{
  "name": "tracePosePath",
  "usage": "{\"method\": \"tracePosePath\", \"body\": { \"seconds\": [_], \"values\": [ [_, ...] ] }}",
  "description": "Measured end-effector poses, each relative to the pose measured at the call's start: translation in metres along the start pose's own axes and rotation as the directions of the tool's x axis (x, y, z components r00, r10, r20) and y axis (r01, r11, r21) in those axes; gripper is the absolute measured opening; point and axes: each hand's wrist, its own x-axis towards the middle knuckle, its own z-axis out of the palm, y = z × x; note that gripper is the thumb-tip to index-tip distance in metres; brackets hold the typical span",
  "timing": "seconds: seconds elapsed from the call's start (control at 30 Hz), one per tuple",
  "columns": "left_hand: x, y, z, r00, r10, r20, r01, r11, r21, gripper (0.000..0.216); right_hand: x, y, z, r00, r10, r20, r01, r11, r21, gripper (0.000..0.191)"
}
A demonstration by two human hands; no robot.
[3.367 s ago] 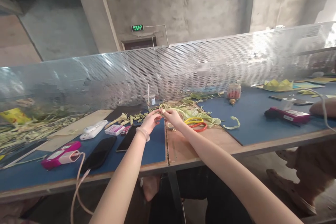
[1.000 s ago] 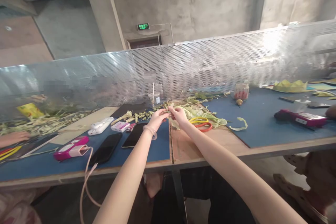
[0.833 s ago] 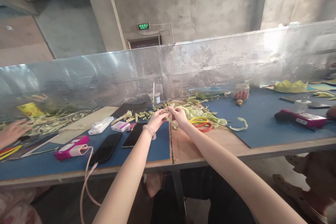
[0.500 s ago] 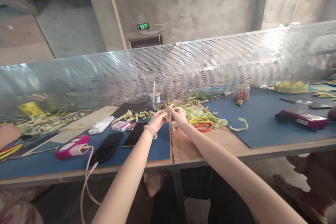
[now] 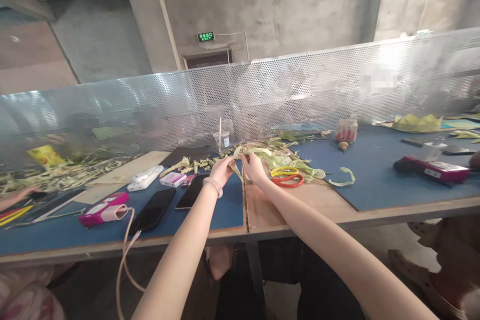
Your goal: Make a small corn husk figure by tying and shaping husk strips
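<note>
My left hand [image 5: 222, 171], with a pale bangle at its wrist, is closed on a pale green strip of dried husk [image 5: 236, 172]. Its fingers are pinched, and the strip sticks out between the two hands. Close beside it, my right hand [image 5: 254, 168] is also pinched at the strip's upper end; its fingertips are partly hidden. A pile of similar husk strips [image 5: 279, 159] lies just beyond and right of my hands. Scissors with one yellow and one red handle loop [image 5: 287, 180] rest at the pile's near edge, their blades out of sight.
Left of my hands lie a dark tablet [image 5: 192, 192], a black phone [image 5: 153, 210], a magenta device [image 5: 103, 210] with a cable, and small knotted husk pieces [image 5: 204, 165]. A cup with a straw [image 5: 222, 139] stands behind. Another person's hand [image 5: 15, 199] is at far left.
My hands have moved slightly apart, the left one a little leftward. More of the husk strip shows between them. The other person's hand at far left has shifted.
</note>
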Motion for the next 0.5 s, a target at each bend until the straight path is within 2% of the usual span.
{"method": "tracePosePath", "body": {
  "seconds": [0.13,0.27,0.37,0.5],
  "values": [
    [0.0,-0.003,-0.003,0.999,0.012,-0.034,-0.01,0.998,0.059,0.016,-0.002,-0.003,-0.001,0.979,-0.196,0.057,0.202,0.967,-0.154,0.03],
    [0.002,-0.007,-0.003,0.999,0.043,0.019,-0.047,0.972,0.23,0.016,0.004,0.001,-0.005,0.926,-0.374,0.058,0.378,0.901,-0.214,0.023],
    [0.004,-0.011,-0.001,0.995,0.039,0.095,-0.068,0.943,0.326,0.011,0.009,0.005,-0.009,0.939,-0.341,0.045,0.338,0.89,-0.306,0.021],
    [0.005,-0.013,0.001,0.988,0.057,0.144,-0.108,0.918,0.382,0.016,0.011,0.007,-0.012,0.966,-0.253,-0.061,0.213,0.904,-0.37,0.022]
  ]
}}
